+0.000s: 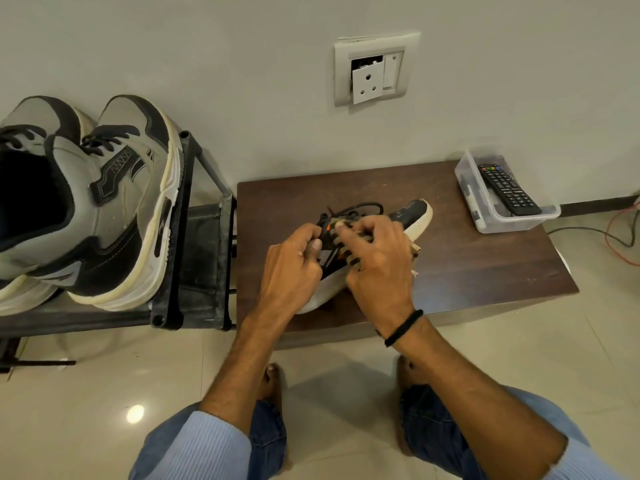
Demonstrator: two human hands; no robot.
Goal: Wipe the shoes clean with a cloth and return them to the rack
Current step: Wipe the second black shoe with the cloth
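I see a pale wall with a loose socket plate, a glossy tiled floor and a brown worktop.

Low table, bare top rt of shoe & along far edge, clear box w/ remote blocks far-rt corner, rack w/ grey sneakers walls off left, wall close behind.

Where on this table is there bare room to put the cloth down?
Bare patches on the table: the far-left corner between wall and shoe, and the right side between the right hand and the box, down to the near edge. The shoe and left hand crowd the middle; the box fills the far-right corner.
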